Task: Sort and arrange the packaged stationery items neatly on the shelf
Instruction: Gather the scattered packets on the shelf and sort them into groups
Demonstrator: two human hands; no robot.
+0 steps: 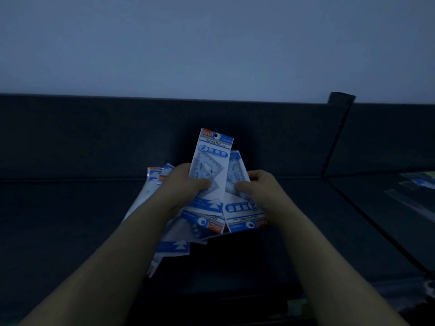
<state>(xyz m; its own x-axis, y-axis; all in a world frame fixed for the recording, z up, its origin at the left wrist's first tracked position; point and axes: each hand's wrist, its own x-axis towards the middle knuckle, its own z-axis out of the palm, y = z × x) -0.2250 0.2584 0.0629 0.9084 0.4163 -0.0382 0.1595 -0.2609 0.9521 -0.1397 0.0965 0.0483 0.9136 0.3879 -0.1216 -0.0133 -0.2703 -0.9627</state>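
Head view, dim and blue-tinted: both hands are raised over a dark shelf (pixel 70 208), each grasping packaged geometric set squares. The left hand (pixel 186 182) clamps an upright pack (pixel 211 161) with its thumb across the clear front, header card and the word GEOMETRIC uppermost. The same hand seems to carry the fanned bundle (pixel 153 184) that spreads beneath and to the left of it. How the hidden fingers sit behind that bundle cannot be told. The right hand (pixel 256 184) pinches an inverted pack (pixel 242 212) just beside the upright one, thumb on the front, its header pointing down toward the person. The two packs overlap at their inner edges, in front of the shelf's back panel (pixel 117 137). Judging by the mixed orientations, the packs are held clear of the shelf so they can be turned the same way up and squared into one stack before being set down. The inverted one probably needs flipping first. A slanted divider (pixel 339 137) separates the next bay on the right, where other packets (pixel 419 182) lie flat, too dim to identify. A pale wall (pixel 211 43) fills the upper half.
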